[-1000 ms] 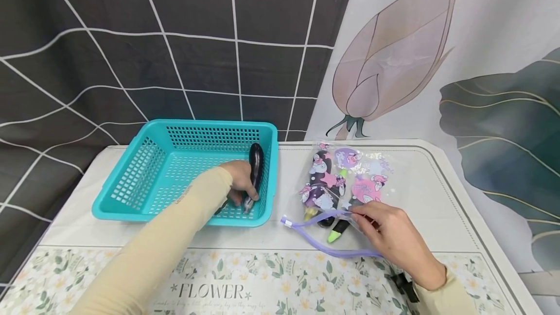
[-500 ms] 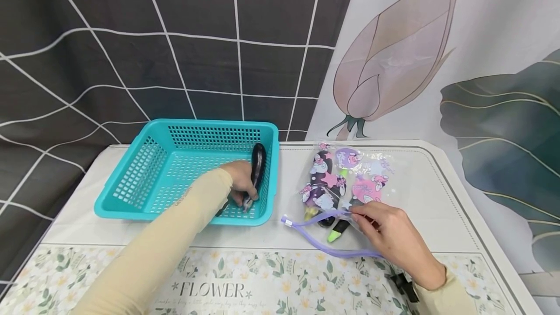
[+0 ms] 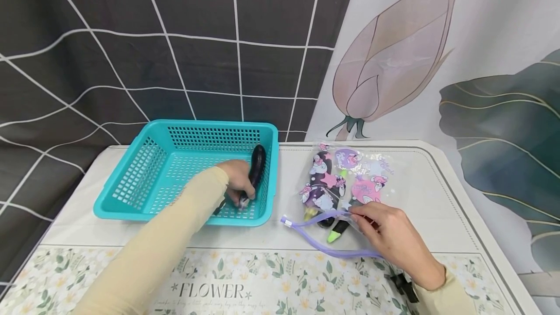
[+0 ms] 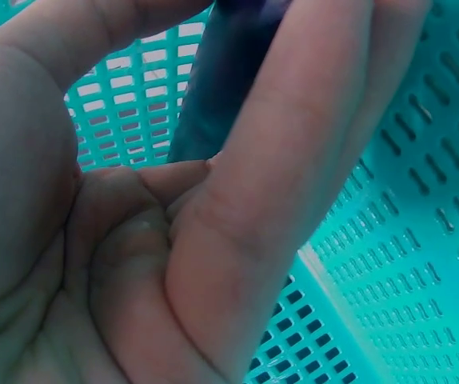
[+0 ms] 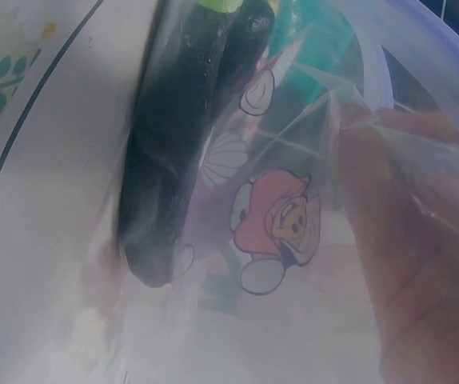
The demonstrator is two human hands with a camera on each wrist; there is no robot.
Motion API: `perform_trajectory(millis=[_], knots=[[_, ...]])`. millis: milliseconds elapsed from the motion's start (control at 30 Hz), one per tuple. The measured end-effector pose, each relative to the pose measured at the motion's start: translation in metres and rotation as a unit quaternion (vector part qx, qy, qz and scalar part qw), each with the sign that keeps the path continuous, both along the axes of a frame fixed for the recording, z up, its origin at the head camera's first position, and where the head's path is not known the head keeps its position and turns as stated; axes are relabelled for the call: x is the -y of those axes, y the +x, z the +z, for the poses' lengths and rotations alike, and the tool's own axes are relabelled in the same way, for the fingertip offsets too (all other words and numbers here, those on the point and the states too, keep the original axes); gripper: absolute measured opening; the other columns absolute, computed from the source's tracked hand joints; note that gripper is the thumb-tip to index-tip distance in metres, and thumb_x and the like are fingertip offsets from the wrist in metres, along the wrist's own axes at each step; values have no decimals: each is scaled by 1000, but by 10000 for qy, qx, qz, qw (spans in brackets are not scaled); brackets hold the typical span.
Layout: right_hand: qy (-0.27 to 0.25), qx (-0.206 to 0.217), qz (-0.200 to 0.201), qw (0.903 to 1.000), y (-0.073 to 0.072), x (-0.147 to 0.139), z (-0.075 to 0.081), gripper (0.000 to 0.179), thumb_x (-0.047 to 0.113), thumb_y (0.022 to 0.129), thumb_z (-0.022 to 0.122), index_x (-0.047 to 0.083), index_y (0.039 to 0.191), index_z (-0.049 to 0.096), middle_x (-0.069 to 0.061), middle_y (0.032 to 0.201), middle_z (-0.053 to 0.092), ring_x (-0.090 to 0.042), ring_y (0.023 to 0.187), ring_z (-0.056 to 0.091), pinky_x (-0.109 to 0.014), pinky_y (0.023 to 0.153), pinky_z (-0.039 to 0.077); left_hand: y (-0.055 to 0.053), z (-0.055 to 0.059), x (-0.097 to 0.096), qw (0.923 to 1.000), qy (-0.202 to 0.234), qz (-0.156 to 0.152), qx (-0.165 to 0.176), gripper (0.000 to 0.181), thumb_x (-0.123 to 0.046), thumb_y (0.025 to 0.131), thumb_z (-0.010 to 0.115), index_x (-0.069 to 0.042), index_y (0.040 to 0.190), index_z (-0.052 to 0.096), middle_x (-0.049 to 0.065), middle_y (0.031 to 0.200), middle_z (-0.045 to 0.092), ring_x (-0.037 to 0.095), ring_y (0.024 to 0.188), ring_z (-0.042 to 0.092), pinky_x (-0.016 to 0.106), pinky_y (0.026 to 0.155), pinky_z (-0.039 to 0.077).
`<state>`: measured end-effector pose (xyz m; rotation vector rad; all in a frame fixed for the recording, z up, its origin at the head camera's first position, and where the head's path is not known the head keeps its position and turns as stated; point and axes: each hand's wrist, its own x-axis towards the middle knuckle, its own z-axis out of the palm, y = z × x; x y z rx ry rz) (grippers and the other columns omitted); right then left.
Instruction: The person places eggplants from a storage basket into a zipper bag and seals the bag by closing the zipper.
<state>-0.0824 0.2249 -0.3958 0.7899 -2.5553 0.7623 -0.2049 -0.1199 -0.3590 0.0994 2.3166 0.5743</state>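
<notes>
Evidently a pale table (image 3: 437, 208) carries everything, its near part printed with white flowers, leaves and the word FLOWER. Behind it hang a dark curtain (image 3: 192, 8) with wavy white grid lines and, on the right, a white curtain (image 3: 323, 115) with a big pinkish bud and grey-green leaf shapes.

The left hand (image 3: 237, 177) reaches into a turquoise basket (image 3: 131, 169), where its thumb and fingers close narrowly on the near, pale-tipped end of a dark eggplant (image 3: 258, 162). The eggplant lies along the basket's right wall, its far end pointing toward the back. The right hand (image 3: 389, 230) pinches the edge of a clear printed bag (image 3: 367, 191) just inside its purple zip strip (image 3: 312, 239); the mouth gapes toward the person, and dark vegetables, one with a bright green tip (image 3: 334, 236), lie in it.

The left wrist view shows the palm side of the hand, hidden from the head camera, with the eggplant dark behind the fingers; their tips are out of frame. The right wrist view shows a long dark body (image 5: 169, 152) through the film, beside a cartoon figure (image 5: 281, 220).
</notes>
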Motion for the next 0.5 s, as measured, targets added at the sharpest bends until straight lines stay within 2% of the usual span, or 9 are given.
perform_trajectory(millis=[267, 500], knots=[[-25, -18, 51, 10000, 0, 0, -1, 18, -3, 80, 75, 11, 91, 76, 5, 86, 71, 2, 64, 48, -11, 56, 40, -1, 3, 2, 9999, -132, -70, 41, 23, -12, 81, 78, 1, 89, 61, 15, 79, 70, 20, 62, 71, 34, 69, 60], [-18, 21, 29, 10000, 0, 0, -1, 17, -3, 81, 76, 11, 91, 76, 7, 85, 70, 3, 63, 48, -10, 55, 40, 0, 7, 3, 10000, -12, -4, 67, 24, -10, 83, 78, 3, 93, 59, 16, 82, 69, 21, 64, 72, 32, 67, 60]])
